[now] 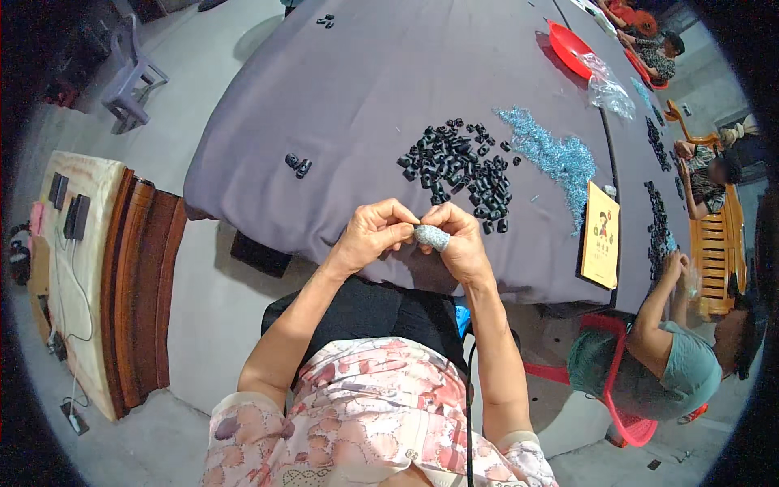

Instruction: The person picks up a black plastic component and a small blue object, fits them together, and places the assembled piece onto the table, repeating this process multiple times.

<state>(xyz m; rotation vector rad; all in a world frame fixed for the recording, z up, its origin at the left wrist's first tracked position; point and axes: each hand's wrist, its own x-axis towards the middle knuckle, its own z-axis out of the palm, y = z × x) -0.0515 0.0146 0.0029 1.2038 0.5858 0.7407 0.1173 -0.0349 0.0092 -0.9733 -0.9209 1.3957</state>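
My left hand [375, 237] and my right hand [461, 247] meet over the near edge of the cloth-covered table, fingertips pinched together. Between them shows a sliver of a small black part [417, 225], mostly hidden by the fingers. A grey, speckled finger cover [432, 237] wraps one digit of my right hand. Just beyond my hands lies a loose heap of small, glossy black parts [458, 166]. To its right spreads a pile of tiny clear-blue pieces [556, 154]. Two or three similar black parts [299, 165] lie apart on the left.
A yellow booklet [600, 235] lies at the right, beside a seam in the grey tablecloth [341, 105]. Farther off are a red basin [570, 50] and a clear plastic bag [610, 91]. A co-worker [677, 357] sits on a red chair at the right; other people work beyond.
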